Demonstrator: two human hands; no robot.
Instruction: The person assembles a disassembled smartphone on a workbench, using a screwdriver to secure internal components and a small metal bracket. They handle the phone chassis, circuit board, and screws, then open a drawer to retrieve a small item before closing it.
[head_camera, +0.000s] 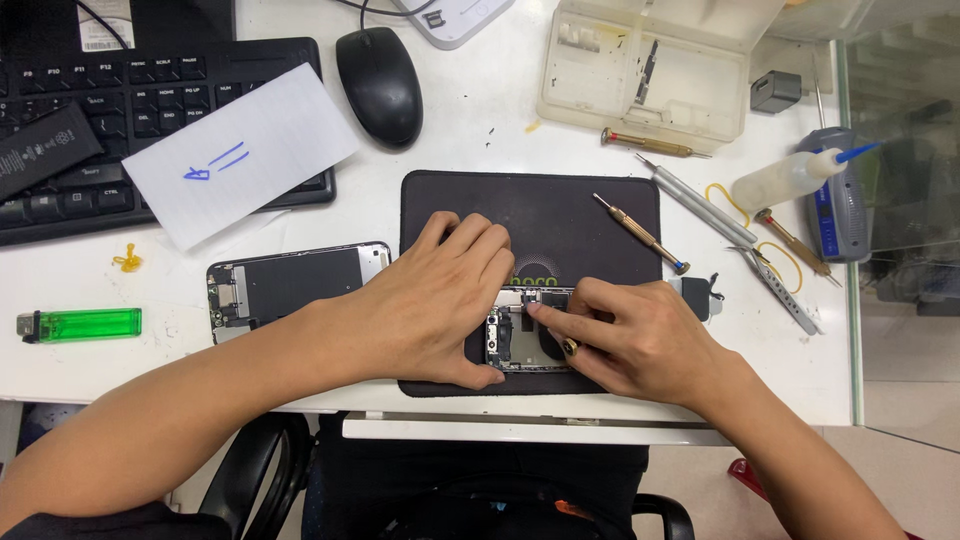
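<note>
Head view: left hand (440, 305) clamped around the opened phone body (525, 340), covering its left part; right hand (640, 340) pressing an index fingertip onto the phone's upper edge, gripping nothing visible. Phone lying on a dark mat (530, 210). Beside the mat, a detached screen panel (295, 285); further left, green lighter (80, 324). Screwdriver (640, 233) on mat, tweezers (780, 285), glue bottle (790, 178) right.

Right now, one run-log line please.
left hand: steadies opened phone | right hand: fingertip pressing inside phone | base: dark mat | screwdriver idle
</note>
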